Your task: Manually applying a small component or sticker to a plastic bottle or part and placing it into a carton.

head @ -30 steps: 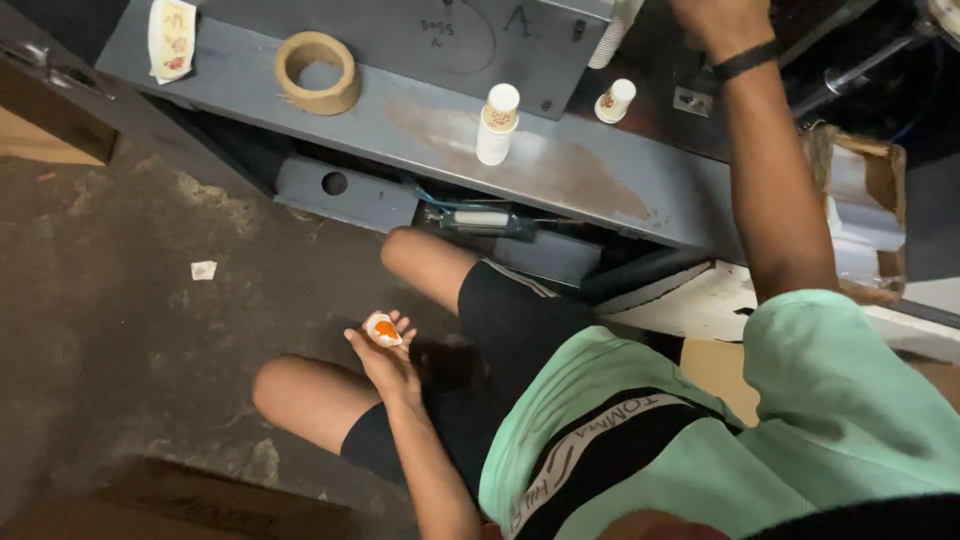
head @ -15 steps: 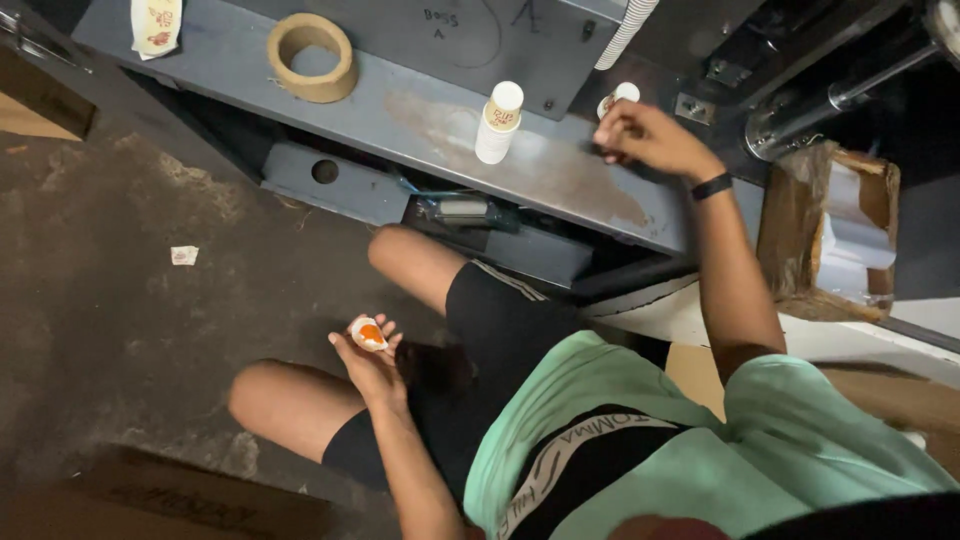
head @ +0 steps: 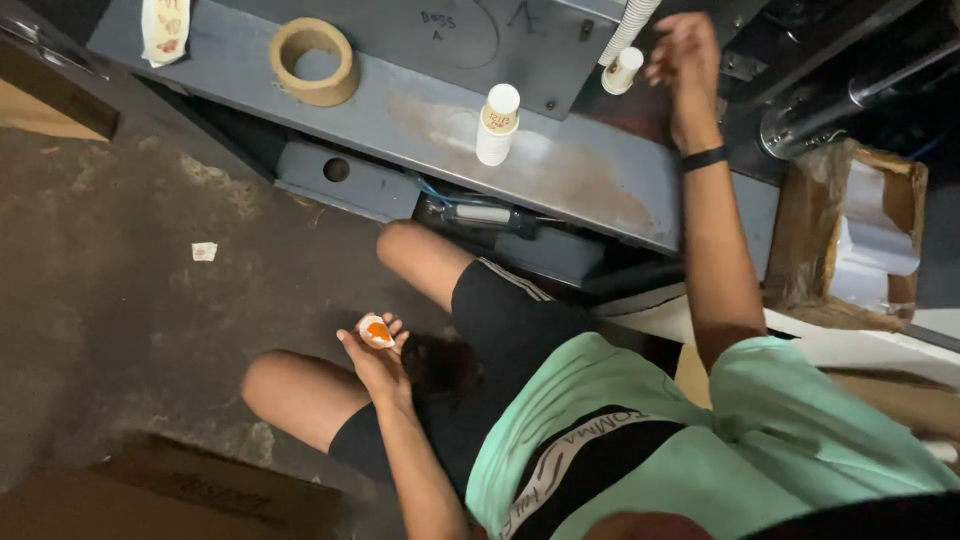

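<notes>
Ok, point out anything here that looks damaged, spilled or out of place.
A pale, rusty-looking smear spreads across the grey ledge beside the white bottle. A small paper scrap lies on the floor. The cardboard box at far right is torn open.

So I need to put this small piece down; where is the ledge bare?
The grey ledge is bare between the tape roll and the white bottle, and right of that bottle. It is crowded near the right hand and small bottle.
</notes>
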